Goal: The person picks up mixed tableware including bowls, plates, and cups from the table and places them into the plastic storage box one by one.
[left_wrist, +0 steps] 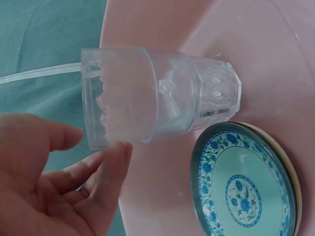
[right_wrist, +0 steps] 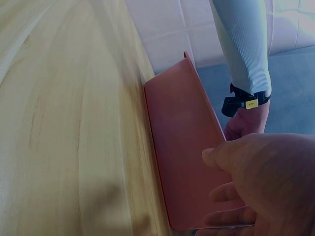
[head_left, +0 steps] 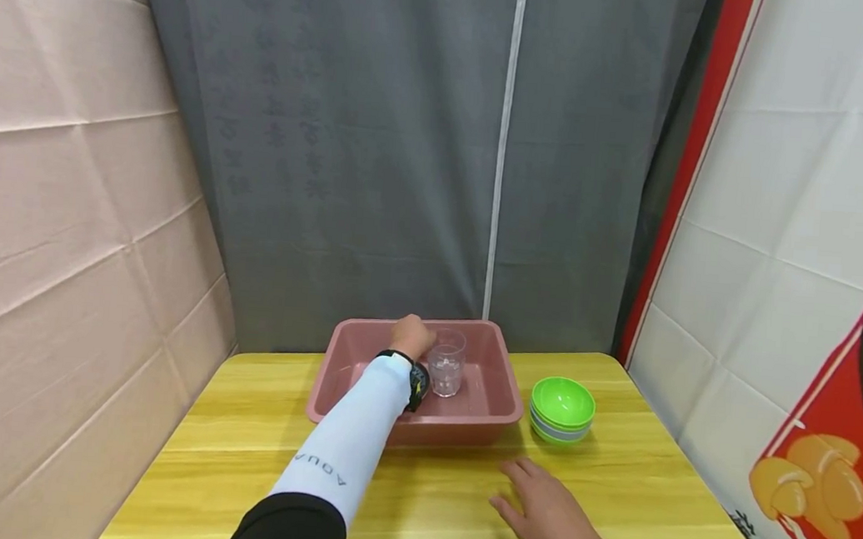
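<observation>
Inside the pink basin point(head_left: 491, 428) stand clear cups point(head_left: 445, 369), which look stacked one in another. My left hand point(head_left: 412, 337) reaches over the basin beside them. In the left wrist view, the left hand point(left_wrist: 59, 182) has its thumb apart from its fingers, with a fingertip at the cups' rim; whether it touches cannot be told. Plates with a blue flower pattern point(left_wrist: 243, 191) lie stacked beside the cups point(left_wrist: 162, 96). My right hand point(head_left: 545, 515) hovers over the table in front of the basin, fingers spread and holding nothing.
A stack of bowls point(head_left: 563, 404), bright green on top, sits on the wooden table point(head_left: 460, 505) to the right of the basin. A grey curtain point(head_left: 365, 148) hangs behind the table. Pale cloth walls point(head_left: 67, 219) stand on both sides.
</observation>
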The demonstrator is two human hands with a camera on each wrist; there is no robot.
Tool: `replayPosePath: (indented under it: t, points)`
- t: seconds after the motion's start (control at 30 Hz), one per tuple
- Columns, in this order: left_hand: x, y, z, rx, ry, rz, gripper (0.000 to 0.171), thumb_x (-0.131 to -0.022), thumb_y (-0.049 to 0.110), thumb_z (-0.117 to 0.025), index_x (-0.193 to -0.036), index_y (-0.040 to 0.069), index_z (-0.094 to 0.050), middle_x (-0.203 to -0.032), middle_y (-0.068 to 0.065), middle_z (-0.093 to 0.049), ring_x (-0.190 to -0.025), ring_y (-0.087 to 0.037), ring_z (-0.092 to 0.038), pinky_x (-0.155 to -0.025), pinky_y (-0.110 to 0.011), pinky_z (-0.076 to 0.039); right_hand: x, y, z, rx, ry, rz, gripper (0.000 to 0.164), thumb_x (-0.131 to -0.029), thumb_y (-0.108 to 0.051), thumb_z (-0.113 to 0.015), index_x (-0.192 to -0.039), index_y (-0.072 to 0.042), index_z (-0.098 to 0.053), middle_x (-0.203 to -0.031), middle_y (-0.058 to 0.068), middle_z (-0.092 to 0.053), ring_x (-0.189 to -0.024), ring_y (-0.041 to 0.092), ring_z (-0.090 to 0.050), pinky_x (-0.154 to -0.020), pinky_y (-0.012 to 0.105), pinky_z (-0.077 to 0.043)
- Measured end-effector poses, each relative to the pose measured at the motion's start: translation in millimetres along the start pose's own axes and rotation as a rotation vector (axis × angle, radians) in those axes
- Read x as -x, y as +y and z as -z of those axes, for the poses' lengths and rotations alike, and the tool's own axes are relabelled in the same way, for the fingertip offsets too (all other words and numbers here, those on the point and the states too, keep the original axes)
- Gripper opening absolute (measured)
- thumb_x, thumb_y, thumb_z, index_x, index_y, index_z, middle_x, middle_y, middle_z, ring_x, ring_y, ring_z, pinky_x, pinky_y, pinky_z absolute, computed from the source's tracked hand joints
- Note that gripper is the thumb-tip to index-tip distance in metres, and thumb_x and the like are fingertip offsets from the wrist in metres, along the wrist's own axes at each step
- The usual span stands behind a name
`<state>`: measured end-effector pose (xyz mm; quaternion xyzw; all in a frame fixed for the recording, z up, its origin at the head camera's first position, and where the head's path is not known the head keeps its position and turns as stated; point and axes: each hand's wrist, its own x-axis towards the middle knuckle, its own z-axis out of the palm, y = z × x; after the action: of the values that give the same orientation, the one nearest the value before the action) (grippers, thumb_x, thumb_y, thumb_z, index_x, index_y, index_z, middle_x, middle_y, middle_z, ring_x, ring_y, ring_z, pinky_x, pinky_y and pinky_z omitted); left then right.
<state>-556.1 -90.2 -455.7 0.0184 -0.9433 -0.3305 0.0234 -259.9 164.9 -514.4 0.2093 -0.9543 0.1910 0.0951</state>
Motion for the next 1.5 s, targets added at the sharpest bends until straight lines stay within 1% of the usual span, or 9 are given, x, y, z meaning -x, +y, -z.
replayPosePath:
  t: [0.1,0.17,0.43,0.57,0.7,0.83,1.0,1.2,1.5]
  points:
    - [35.4,15.1,22.1,0.007,-0.019,-0.020,0.028,-0.099,0.025,-0.073,-0.079,0.005,-0.072,-0.075,-0.010,-0.063,-0.063,-0.026,-0.061,-0.057,-0.039,-0.050,-1.8,1.6,0.0,-0.007,-0.015,-0.007,0.051,-0.105,-0.049,-0.074,-0.137,-0.010,-0.071,-0.130,0.005,-0.070,-0.114,0.029,-0.071,-0.099,0.055,-0.059]
    - [49.5,18.8,30.3,-0.020,-0.023,-0.047,0.035,-0.101,0.029,-0.070,-0.072,0.009,-0.068,-0.067,-0.005,-0.056,-0.057,-0.022,-0.056,-0.054,-0.036,-0.046,-3.0,3.1,0.1,-0.014,-0.025,-0.018,0.051,-0.104,-0.048,-0.076,-0.138,-0.010,-0.071,-0.131,0.005,-0.070,-0.116,0.030,-0.071,-0.099,0.056,-0.059]
    - [86.0,12.1,61.5,-0.068,0.023,-0.172,0.047,-0.106,0.042,-0.066,-0.070,0.012,-0.058,-0.062,0.000,-0.045,-0.054,-0.021,-0.050,-0.053,-0.035,-0.041,-5.5,7.5,2.6,-0.015,-0.008,-0.034,0.047,-0.103,-0.042,-0.079,-0.137,-0.011,-0.071,-0.132,0.007,-0.071,-0.120,0.032,-0.071,-0.102,0.056,-0.058]
    - [114.6,-4.0,77.8,-0.062,0.075,-0.240,0.041,-0.107,0.043,-0.067,-0.081,0.012,-0.066,-0.068,-0.002,-0.054,-0.059,-0.021,-0.057,-0.056,-0.034,-0.045,-6.6,11.7,2.3,-0.007,0.025,-0.046,0.043,-0.101,-0.037,-0.082,-0.135,-0.013,-0.073,-0.127,0.004,-0.072,-0.116,0.028,-0.072,-0.101,0.053,-0.059]
    - [149.0,-20.5,90.3,-0.117,0.157,-0.285,0.029,-0.106,0.042,-0.073,-0.098,0.014,-0.075,-0.087,-0.001,-0.066,-0.077,-0.020,-0.065,-0.071,-0.038,-0.056,-9.9,15.9,6.2,-0.012,0.029,-0.076,0.042,-0.100,-0.035,-0.084,-0.134,-0.013,-0.073,-0.125,0.003,-0.072,-0.114,0.028,-0.073,-0.100,0.052,-0.059]
    - [181.2,-40.0,99.5,-0.181,0.239,-0.275,0.034,-0.103,0.039,-0.077,-0.118,0.008,-0.076,-0.109,-0.006,-0.071,-0.099,-0.025,-0.067,-0.090,-0.048,-0.061,-15.4,19.3,12.1,-0.009,0.016,-0.089,0.045,-0.100,-0.037,-0.084,-0.135,-0.011,-0.072,-0.127,0.005,-0.071,-0.115,0.030,-0.072,-0.100,0.054,-0.059]
    - [209.2,-73.1,103.9,-0.204,0.303,-0.236,0.041,-0.101,0.038,-0.078,-0.124,0.004,-0.076,-0.117,-0.012,-0.073,-0.106,-0.031,-0.068,-0.093,-0.052,-0.060,-19.2,22.9,15.9,-0.019,0.006,-0.114,0.046,-0.101,-0.036,-0.083,-0.137,-0.009,-0.071,-0.129,0.008,-0.071,-0.119,0.034,-0.071,-0.101,0.057,-0.058]
    - [236.5,-108.5,107.1,-0.199,0.278,-0.257,0.037,-0.098,0.033,-0.085,-0.121,0.005,-0.078,-0.114,-0.011,-0.073,-0.104,-0.029,-0.068,-0.090,-0.051,-0.061,-22.1,26.1,18.4,-0.019,0.010,-0.123,0.047,-0.102,-0.035,-0.082,-0.138,-0.007,-0.071,-0.135,0.014,-0.071,-0.123,0.039,-0.070,-0.104,0.061,-0.057]
    - [261.1,-139.9,96.2,-0.239,0.221,-0.302,0.036,-0.100,0.034,-0.084,-0.125,0.010,-0.077,-0.124,-0.009,-0.074,-0.119,-0.034,-0.069,-0.102,-0.060,-0.056,-27.0,26.3,25.5,-0.008,0.026,-0.105,0.049,-0.102,-0.036,-0.082,-0.139,-0.005,-0.070,-0.134,0.014,-0.070,-0.124,0.039,-0.069,-0.104,0.060,-0.056]
